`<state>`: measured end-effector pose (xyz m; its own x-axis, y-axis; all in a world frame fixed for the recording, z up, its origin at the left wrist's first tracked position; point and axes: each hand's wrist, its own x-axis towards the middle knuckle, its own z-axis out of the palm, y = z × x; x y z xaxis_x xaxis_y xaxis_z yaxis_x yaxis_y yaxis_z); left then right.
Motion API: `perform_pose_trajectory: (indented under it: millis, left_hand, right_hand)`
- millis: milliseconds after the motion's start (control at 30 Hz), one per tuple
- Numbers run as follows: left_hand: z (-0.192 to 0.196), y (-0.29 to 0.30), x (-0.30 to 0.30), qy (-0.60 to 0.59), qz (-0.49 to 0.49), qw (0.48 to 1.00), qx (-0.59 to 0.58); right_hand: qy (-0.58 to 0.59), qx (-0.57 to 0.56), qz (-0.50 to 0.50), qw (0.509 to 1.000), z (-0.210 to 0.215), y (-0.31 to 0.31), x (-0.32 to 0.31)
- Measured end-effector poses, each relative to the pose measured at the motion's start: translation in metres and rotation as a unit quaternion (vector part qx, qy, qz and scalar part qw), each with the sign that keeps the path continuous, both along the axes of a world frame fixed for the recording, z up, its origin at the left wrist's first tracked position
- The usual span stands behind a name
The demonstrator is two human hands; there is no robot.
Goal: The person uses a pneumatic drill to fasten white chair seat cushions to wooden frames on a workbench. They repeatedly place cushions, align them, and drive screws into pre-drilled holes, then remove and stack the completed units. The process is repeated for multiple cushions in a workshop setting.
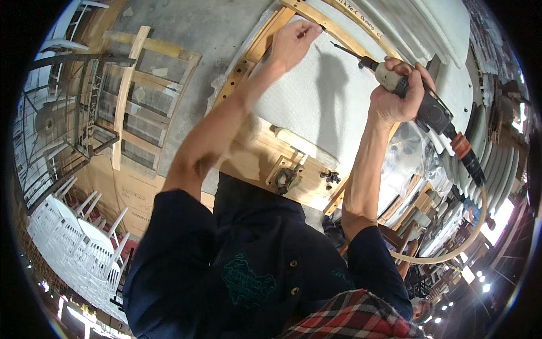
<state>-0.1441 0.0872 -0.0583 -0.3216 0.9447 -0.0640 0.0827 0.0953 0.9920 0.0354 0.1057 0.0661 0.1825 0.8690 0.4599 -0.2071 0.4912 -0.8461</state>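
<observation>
My right hand (402,90) is wrapped round a power screwdriver (426,104) with a cream nose and dark body. Its long thin bit (344,50) points up and left toward my left hand. Over the wooden frame (313,16), my left hand (296,42) has its fingers pinched together; a small dark piece (323,28) shows just past the fingertips, and I cannot tell whether it is held. Beneath both hands lies a white panel (350,107) inside the frame. A toggle clamp (285,178) sits on the wooden board (248,161) close to my body.
Several small black parts (330,178) lie on the board. A beige hose (471,240) loops from the tool down the right side. White panels (451,34) are stacked at the right. To the left are a pallet (144,107), a metal rack (68,107) and white chairs (79,240).
</observation>
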Motion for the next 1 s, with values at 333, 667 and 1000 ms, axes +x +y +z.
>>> perform_pose_trajectory:
  millis: [333, 667, 1000]
  left_hand:
    - [0.027, -0.036, 0.055, -0.625, -0.024, 0.780, -0.006]
    - [0.026, -0.035, 0.067, -0.735, -0.020, 0.677, 0.007]
    - [0.014, -0.027, 0.044, -0.628, -0.025, 0.778, -0.016]
  right_hand:
    - [0.074, -0.024, 0.038, 0.996, 0.023, -0.030, 0.010]
    - [0.100, -0.002, 0.027, 0.995, 0.014, -0.039, 0.005]
    - [0.116, -0.045, 0.045, 0.991, -0.004, -0.010, -0.005]
